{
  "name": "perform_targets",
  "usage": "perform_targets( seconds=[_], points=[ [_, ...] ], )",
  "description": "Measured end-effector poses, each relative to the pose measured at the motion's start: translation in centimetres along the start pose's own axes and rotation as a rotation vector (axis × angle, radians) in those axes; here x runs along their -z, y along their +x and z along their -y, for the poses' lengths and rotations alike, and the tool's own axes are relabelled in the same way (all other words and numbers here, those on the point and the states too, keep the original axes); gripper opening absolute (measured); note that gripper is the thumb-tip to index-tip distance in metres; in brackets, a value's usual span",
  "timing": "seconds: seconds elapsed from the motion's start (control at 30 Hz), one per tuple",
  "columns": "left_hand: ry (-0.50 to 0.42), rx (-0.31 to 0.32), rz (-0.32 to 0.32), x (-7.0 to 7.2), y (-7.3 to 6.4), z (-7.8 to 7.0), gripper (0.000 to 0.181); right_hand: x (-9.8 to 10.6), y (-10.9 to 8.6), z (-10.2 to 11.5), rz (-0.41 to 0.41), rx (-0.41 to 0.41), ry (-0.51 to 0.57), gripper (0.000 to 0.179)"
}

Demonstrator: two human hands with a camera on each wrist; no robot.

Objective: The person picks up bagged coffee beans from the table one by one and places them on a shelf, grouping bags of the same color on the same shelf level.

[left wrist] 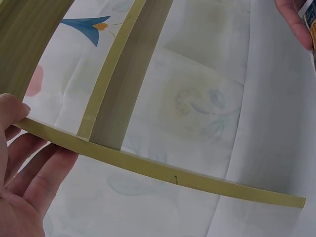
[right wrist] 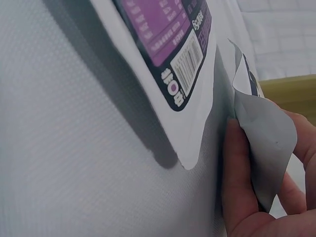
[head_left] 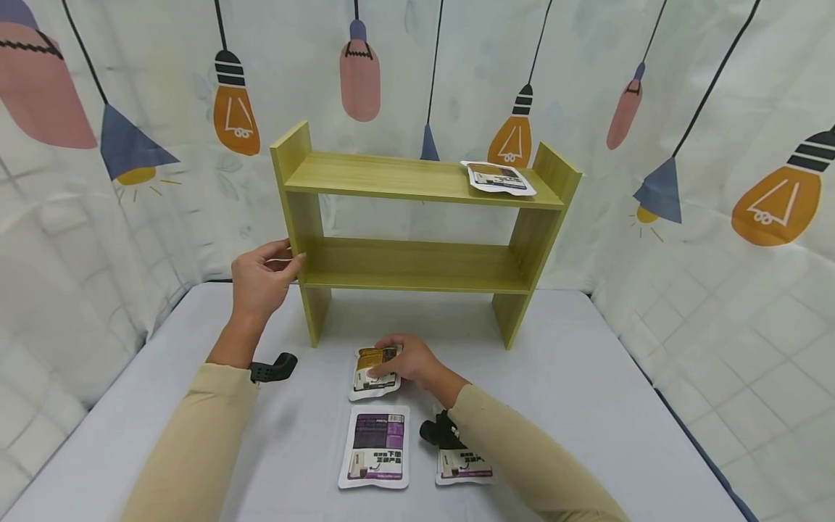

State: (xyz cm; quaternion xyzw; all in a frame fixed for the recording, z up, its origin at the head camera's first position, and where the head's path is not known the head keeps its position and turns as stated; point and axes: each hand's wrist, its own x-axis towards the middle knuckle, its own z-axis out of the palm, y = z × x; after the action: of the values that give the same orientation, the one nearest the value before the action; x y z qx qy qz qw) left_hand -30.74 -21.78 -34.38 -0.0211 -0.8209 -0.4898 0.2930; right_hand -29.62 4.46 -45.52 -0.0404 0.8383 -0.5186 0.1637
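Observation:
A greenish wooden two-tier shelf [head_left: 404,264] stands at the back of the white table. My left hand [head_left: 256,281] grips its left side panel; in the left wrist view, the thumb is on one side of the panel's edge [left wrist: 148,163] and the fingers are on the other. In front of the shelf, my right hand [head_left: 414,360] pinches a white pouch with a brown-and-gold label [head_left: 365,380]. The right wrist view shows this pouch's plain back [right wrist: 269,133] between thumb and fingers. Nearer me lies a purple-labelled pouch [head_left: 375,446].
Another purple-labelled pouch [head_left: 464,467] lies partly hidden under my right forearm. A brown-labelled pouch [head_left: 499,179] rests on the right part of the top shelf board. Behind the table hangs a white curtain [head_left: 417,65] printed with lamps. Each wrist wears a black camera strap.

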Motion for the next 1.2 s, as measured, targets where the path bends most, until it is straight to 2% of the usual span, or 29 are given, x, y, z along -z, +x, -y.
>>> perform_targets(
  seconds=[0.73, 1.2],
  points=[
    [0.002, 0.002, 0.000, 0.0, 0.1, 0.2, 0.046, 0.5, -0.3, -0.3, 0.035, -0.015, 0.038, 0.050],
    [-0.014, -0.030, 0.002, 0.0, 0.3, 0.4, 0.042, 1.2, -0.3, -0.3, 0.108, -0.028, 0.172, 0.054]
  ],
)
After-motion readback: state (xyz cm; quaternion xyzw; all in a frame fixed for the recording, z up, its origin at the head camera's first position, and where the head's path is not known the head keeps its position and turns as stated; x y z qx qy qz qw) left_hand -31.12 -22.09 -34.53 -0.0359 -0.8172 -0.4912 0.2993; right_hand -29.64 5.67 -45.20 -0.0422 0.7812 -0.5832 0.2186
